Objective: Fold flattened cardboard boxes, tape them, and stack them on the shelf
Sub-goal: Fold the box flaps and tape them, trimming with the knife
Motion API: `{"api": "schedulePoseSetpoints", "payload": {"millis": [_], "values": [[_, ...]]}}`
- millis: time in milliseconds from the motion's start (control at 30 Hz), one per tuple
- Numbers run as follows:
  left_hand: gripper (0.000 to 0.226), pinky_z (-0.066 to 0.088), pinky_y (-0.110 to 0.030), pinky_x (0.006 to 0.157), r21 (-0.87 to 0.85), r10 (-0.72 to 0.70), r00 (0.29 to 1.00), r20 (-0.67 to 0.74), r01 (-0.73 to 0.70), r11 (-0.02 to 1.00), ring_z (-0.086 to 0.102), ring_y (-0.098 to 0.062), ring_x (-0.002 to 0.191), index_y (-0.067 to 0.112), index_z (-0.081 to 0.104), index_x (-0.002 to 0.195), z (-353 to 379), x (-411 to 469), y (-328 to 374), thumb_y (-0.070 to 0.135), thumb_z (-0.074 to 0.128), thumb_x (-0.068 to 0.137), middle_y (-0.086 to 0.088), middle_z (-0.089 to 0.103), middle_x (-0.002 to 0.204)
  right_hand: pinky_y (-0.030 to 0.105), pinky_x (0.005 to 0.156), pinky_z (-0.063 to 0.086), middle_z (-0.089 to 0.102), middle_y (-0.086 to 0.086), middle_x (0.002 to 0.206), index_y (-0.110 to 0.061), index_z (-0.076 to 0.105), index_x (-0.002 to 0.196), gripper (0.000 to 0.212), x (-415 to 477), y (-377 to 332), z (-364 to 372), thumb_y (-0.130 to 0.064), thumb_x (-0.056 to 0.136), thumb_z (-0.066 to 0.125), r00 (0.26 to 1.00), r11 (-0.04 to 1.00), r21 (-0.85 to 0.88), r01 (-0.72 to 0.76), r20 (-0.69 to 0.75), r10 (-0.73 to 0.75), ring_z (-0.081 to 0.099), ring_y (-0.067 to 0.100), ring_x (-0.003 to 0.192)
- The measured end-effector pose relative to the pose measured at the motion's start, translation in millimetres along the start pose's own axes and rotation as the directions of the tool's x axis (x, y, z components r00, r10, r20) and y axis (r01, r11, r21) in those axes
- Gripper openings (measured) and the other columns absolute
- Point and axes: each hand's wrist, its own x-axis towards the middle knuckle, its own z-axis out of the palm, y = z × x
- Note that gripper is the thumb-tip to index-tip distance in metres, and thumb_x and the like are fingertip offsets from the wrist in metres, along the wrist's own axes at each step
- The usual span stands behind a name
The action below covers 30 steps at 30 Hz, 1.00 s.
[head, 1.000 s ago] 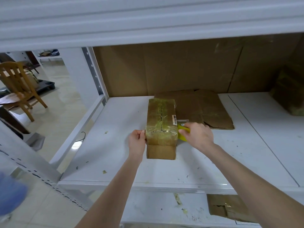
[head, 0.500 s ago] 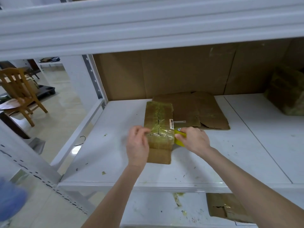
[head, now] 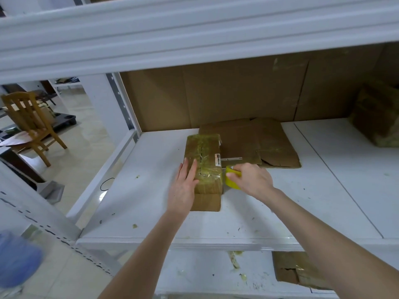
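A small folded cardboard box (head: 205, 154), its top covered in yellowish tape, stands on the white shelf (head: 151, 212). My left hand (head: 184, 184) lies flat on the box's near left top, fingers straight, pressing the tape down. My right hand (head: 251, 180) grips a yellow tape roll (head: 232, 180) against the box's right side. A flattened cardboard box (head: 259, 143) lies behind and to the right of the folded one.
Brown cardboard sheets (head: 237, 93) line the shelf's back. Another taped box (head: 377, 119) stands at the far right. A shelf beam (head: 194, 33) hangs overhead. More cardboard (head: 289, 270) lies on the lower shelf. A wooden chair (head: 28, 124) stands on the floor at left.
My left hand has slid from the box's near left corner up onto its top and flattened there. My right hand with the tape roll has stayed at the box's right side.
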Motion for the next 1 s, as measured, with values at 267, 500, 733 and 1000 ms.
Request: {"api": "schedulePoseSetpoints", "payload": {"millis": [267,500,733,1000], "values": [[0.065,0.02,-0.046,0.115,0.206,0.213,0.975,-0.059,-0.197,0.958,0.027,-0.033,0.141,0.0,0.032,0.145,-22.6,2.5,30.3,0.009,0.054,0.085,-0.016,0.031,0.152,0.033,0.079,0.035,0.068,0.008,0.109,-0.022,0.064,0.106,0.039,1.1,-0.7,9.1,-0.041,0.103,0.031,0.999,0.997,-0.061,0.044,-0.015,-0.045,0.059,0.03,0.106],[0.049,0.044,-0.054,0.096,0.253,0.237,0.971,-0.01,-0.227,0.94,0.057,-0.025,0.121,0.021,0.061,0.127,0.4,5.4,37.2,0.021,0.073,0.08,-0.003,0.061,0.13,0.032,0.07,0.044,0.068,0.007,0.095,-0.021,0.064,0.089,0.023,-5.5,33.3,-6.5,-0.034,0.098,0.046,0.976,0.966,0.256,-0.023,-0.204,0.078,0.061,0.029,0.091],[0.053,0.048,-0.046,0.091,0.199,0.202,0.974,-0.102,-0.179,0.963,0.06,-0.023,0.116,0.025,0.065,0.122,6.4,9.3,41.4,0.017,0.081,0.072,0.0,0.064,0.125,0.027,0.056,0.04,0.057,-0.003,0.07,-0.02,0.055,0.068,0.043,-22.2,87.6,-2.5,-0.056,0.066,0.078,0.926,0.959,0.037,-0.282,0.271,0.262,0.058,0.016,0.075],[0.073,0.037,-0.043,0.104,0.115,0.201,0.978,-0.049,-0.195,0.974,0.047,-0.023,0.131,0.013,0.048,0.139,6.5,4.7,36.3,0.008,0.078,0.072,-0.004,0.05,0.142,0.028,0.056,0.053,0.066,0.011,0.063,-0.007,0.067,0.062,0.024,-23.3,104.0,-8.6,-0.01,0.085,0.06,0.914,0.716,0.612,-0.336,0.03,0.404,0.056,0.018,0.051]]}}
